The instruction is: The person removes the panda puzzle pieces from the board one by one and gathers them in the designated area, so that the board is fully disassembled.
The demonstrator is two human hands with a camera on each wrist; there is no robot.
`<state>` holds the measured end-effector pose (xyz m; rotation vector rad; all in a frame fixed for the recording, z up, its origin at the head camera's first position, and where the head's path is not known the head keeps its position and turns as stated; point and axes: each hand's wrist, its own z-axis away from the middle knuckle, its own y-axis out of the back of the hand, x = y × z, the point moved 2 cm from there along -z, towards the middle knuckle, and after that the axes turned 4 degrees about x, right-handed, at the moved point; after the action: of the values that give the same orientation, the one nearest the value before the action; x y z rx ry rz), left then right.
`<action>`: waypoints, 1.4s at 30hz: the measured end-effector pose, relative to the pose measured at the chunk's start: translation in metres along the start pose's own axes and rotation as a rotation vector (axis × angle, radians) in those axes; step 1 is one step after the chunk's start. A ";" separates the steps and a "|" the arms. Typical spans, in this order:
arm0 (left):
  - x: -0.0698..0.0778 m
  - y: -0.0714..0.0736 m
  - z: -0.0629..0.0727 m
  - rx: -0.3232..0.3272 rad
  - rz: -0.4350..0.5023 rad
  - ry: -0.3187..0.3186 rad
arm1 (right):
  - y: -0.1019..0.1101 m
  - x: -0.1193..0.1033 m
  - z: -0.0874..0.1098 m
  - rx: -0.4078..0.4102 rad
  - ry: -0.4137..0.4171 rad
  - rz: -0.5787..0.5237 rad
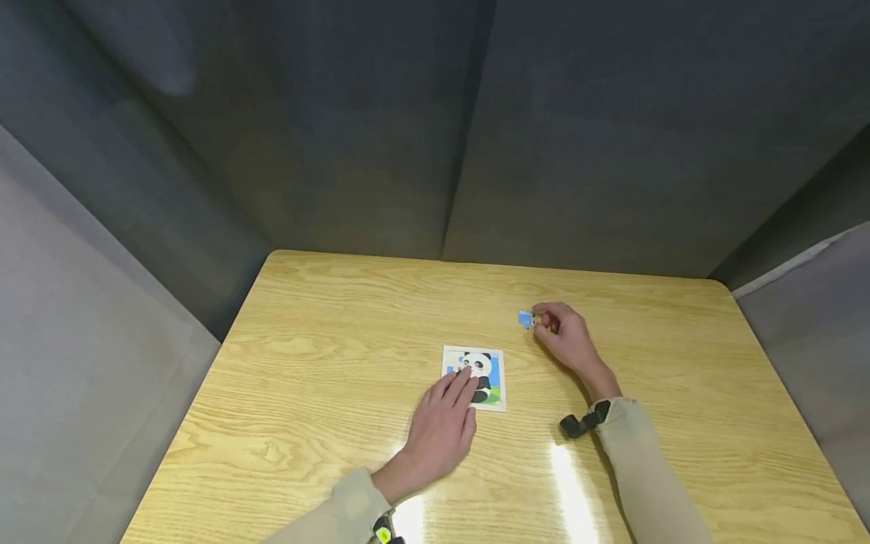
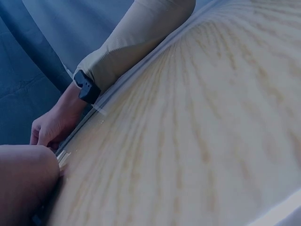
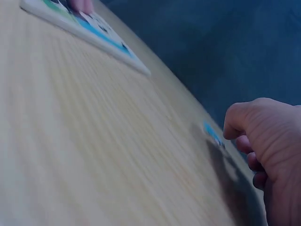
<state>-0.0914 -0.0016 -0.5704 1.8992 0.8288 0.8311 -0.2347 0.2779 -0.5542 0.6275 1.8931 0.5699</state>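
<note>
A square panda jigsaw puzzle (image 1: 495, 375) in a white-edged frame lies on the wooden table. My left hand (image 1: 442, 429) rests its extended fingers on the left part of the panda picture, hiding some of it. Beyond the puzzle and to its right, my right hand (image 1: 567, 336) pinches a small blue puzzle piece (image 1: 525, 319) between thumb and fingertips. In the right wrist view, the blue edge of that piece (image 3: 212, 132) shows past the curled fingers, close to the tabletop.
The light wooden table (image 1: 326, 340) has rounded far corners. Dark grey curtains (image 1: 353, 136) stand behind it, and lighter grey panels (image 1: 81, 363) flank both sides. Each wrist wears a small black camera (image 1: 583, 421).
</note>
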 end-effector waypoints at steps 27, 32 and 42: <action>0.000 -0.001 -0.001 0.001 -0.030 -0.001 | -0.056 -0.103 0.030 -0.364 0.111 0.099; 0.000 -0.001 -0.001 0.010 -0.025 -0.001 | -0.057 -0.107 0.031 -0.361 0.113 0.136; 0.000 -0.001 -0.001 0.009 -0.033 0.002 | -0.065 -0.102 0.034 -0.345 0.095 0.144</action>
<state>-0.0920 -0.0006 -0.5706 1.8881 0.8648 0.8108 -0.1789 0.1662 -0.5393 0.5188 1.7879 1.0095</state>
